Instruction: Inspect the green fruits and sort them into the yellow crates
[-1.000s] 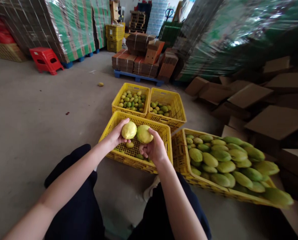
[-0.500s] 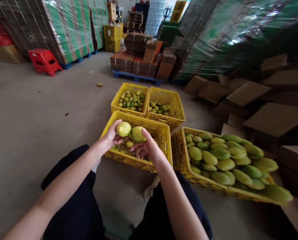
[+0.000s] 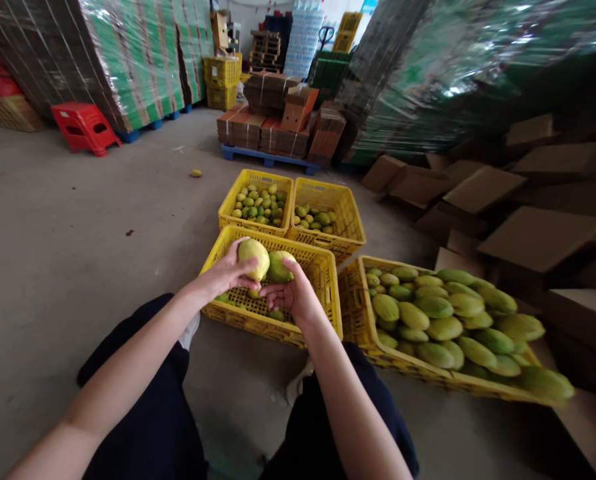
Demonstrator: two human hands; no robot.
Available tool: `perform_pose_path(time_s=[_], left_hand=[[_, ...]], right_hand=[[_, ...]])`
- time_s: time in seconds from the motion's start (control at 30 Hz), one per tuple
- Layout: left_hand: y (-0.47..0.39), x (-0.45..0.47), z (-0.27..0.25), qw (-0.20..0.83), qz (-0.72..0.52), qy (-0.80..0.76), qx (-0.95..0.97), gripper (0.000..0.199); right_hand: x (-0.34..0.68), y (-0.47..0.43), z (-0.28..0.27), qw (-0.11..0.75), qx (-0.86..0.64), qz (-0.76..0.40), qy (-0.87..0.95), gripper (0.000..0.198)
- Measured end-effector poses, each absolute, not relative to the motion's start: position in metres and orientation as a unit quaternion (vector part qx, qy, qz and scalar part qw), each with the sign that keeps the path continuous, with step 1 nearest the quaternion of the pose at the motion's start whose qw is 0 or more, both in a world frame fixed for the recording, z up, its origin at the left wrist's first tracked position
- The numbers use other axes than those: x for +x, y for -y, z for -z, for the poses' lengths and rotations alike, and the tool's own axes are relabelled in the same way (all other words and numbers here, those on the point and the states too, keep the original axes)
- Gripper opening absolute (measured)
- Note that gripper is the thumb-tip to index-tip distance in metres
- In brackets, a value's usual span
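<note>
My left hand (image 3: 231,268) is closed around a pale yellow-green mango (image 3: 254,258), thumb across its front. Just to the right, my right hand (image 3: 298,295) grips a greener mango (image 3: 279,267), with the thumb on top and the other fingers below it. The two fruits are side by side, close together; whether they touch I cannot tell. Both hands are above a yellow slatted crate (image 3: 332,293) in front of my knees. A few mangoes lie on its floor, partly hidden by my hands.
Behind stand two yellow crates, the left crate (image 3: 223,219) fuller than the right crate (image 3: 353,207). A crate (image 3: 363,320) heaped with larger mangoes (image 3: 435,307) is at my right, beside strewn cardboard boxes (image 3: 543,240). A red stool (image 3: 85,127) and a loose fruit (image 3: 195,173) are on the floor.
The left-hand mango has shifted slightly right and turned, and the left thumb has come round its front. The right-hand mango has moved slightly right. The whole view has shifted a little.
</note>
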State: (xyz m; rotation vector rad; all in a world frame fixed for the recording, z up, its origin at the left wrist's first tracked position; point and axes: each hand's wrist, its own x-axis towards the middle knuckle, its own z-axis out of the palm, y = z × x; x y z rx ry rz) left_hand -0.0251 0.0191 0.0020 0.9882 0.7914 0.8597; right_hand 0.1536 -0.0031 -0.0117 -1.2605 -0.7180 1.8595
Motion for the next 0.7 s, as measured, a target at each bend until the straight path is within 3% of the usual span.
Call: perform_pose_path(time_s=[0.1,0.33,0.6,0.7], left_hand=[[-0.017,-0.030,0.004,0.676,-0.395,-0.356,0.511,0.120],[-0.022,-0.030,0.018,0.542,-0.432,-0.351,0.630,0.117],[-0.020,-0.017,0.015,0.375,-0.538,-0.372,0.657,0.115],[-0.018,-0.016,0.016,0.344,-0.539,-0.368,0.675,0.115]], right_hand=[[0.158,0.002,0.019,0.392,-0.456,-0.744,0.291,0.046],[0.157,0.007,0.020,0.468,-0.440,-0.696,0.321,0.040],[0.158,0.018,-0.009,0.622,-0.438,-0.543,0.356,0.075],[0.157,0.019,-0.009,0.620,-0.429,-0.558,0.348,0.064]])
